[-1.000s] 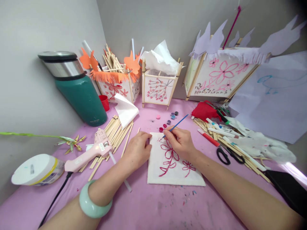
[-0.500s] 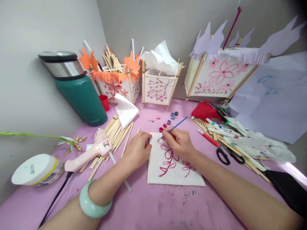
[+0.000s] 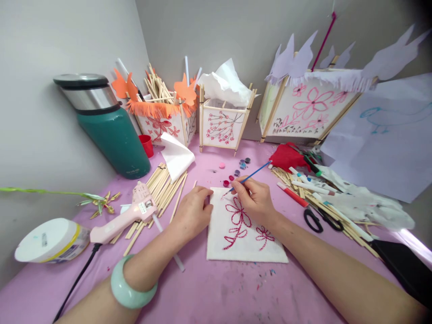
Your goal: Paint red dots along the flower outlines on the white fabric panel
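Note:
A white sheet (image 3: 243, 245) painted with red flowers lies flat on the pink table (image 3: 216, 292). My left hand (image 3: 193, 212), fingers curled, presses on the sheet's left edge. A pale green bangle (image 3: 130, 288) circles that wrist. My right hand (image 3: 254, 200) pinches a thin blue paintbrush (image 3: 251, 176), its tip touching the sheet's upper left part near the top flower. Small paint pots (image 3: 236, 171) stand just beyond the sheet.
A pink glue gun (image 3: 126, 216) and wooden sticks (image 3: 162, 189) lie to the left, with a green flask (image 3: 108, 128) and a white jar (image 3: 50, 240). Paper lanterns (image 3: 224, 123) stand at the back. Markers and scissors (image 3: 317, 218) lie to the right.
The brush tip has shifted slightly over the upper left of the sheet, and the right hand has moved a little up. The left hand has stayed put.

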Action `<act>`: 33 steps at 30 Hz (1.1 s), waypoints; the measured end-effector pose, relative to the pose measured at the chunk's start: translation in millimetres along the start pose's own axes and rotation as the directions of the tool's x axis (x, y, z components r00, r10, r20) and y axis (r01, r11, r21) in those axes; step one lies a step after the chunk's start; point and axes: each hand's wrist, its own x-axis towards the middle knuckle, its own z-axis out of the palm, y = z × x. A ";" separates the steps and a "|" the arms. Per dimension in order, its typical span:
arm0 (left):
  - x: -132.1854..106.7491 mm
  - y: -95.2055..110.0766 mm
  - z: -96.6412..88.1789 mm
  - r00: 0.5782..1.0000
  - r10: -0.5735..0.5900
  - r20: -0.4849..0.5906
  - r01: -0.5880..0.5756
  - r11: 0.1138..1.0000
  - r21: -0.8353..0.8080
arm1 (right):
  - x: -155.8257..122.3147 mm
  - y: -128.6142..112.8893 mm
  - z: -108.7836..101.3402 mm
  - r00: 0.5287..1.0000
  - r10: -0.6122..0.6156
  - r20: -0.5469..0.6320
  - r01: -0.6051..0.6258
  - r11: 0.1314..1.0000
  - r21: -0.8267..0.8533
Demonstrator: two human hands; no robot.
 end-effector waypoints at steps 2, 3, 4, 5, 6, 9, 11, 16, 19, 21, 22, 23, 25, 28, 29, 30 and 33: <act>0.1 0.2 -0.2 1.000 0.002 -0.004 -0.002 1.000 0.001 | 0.0 -0.4 -0.3 1.000 0.007 -0.007 -0.007 1.000 -0.007; 0.1 0.3 -0.3 1.000 0.001 -0.006 -0.001 1.000 0.001 | 0.0 -0.3 -0.3 1.000 0.009 -0.010 -0.009 1.000 -0.008; 0.1 0.5 -0.3 1.000 0.001 -0.006 -0.001 1.000 0.001 | 0.1 0.0 -0.4 1.000 0.015 -0.017 -0.015 1.000 -0.007; 0.2 0.6 -0.4 1.000 -0.001 -0.007 0.001 1.000 0.000 | 0.2 0.5 -0.5 0.999 0.026 -0.028 -0.026 1.000 -0.005; 0.2 0.8 -0.4 1.000 -0.003 -0.007 0.003 1.000 -0.001 | 0.5 1.3 -0.5 0.998 0.043 -0.042 -0.043 0.999 -0.001; 0.4 1.0 -0.6 1.000 -0.010 -0.006 0.010 1.000 -0.005 | 2.1 5.1 -0.2 0.989 0.110 -0.094 -0.110 0.994 0.012; 0.5 1.0 -0.8 1.000 -0.014 0.000 0.014 1.000 -0.010 | 3.5 8.1 0.3 0.982 0.151 -0.113 -0.149 0.989 0.025; 0.0 1.5 -1.5 1.000 -0.012 0.003 0.012 1.000 -0.018 | 6.5 12.2 2.1 0.980 0.170 -0.099 -0.169 0.985 0.023; -0.3 1.7 -1.6 1.000 -0.013 0.003 0.013 1.000 -0.017 | 7.5 12.5 3.1 0.986 0.143 -0.088 -0.146 0.989 -0.023; -0.3 1.6 -1.4 1.000 -0.013 0.002 0.013 1.000 -0.012 | 8.0 13.1 4.0 0.988 0.134 -0.080 -0.138 0.990 -0.042; -0.2 1.5 -1.2 1.000 -0.011 0.001 0.011 1.000 -0.010 | 8.2 13.4 4.4 0.989 0.130 -0.075 -0.134 0.990 -0.051; -0.2 1.4 -1.1 1.000 -0.009 0.000 0.009 1.000 -0.009 | 8.4 13.8 4.9 0.990 0.124 -0.070 -0.129 0.990 -0.062; -0.1 1.1 -1.0 1.000 -0.007 -0.001 0.007 1.000 -0.010 | 8.6 14.1 5.4 0.991 0.115 -0.062 -0.119 0.990 -0.072; -0.3 1.0 -1.1 1.000 -0.009 -0.003 0.009 1.000 -0.008 | 8.1 12.6 4.5 0.987 0.134 -0.091 -0.137 0.990 -0.022; -0.4 1.0 -1.3 1.000 -0.009 -0.003 0.009 1.000 -0.007 | 7.6 11.5 3.8 0.982 0.149 -0.113 -0.149 0.989 0.008; -0.5 1.1 -1.4 1.000 -0.010 -0.003 0.010 1.000 -0.007 | 6.9 10.1 2.9 0.978 0.162 -0.131 -0.158 0.987 0.040; -0.5 1.5 -1.6 1.000 -0.011 -0.001 0.011 1.000 -0.013 | 3.9 5.2 0.8 0.977 0.177 -0.122 -0.161 0.979 0.124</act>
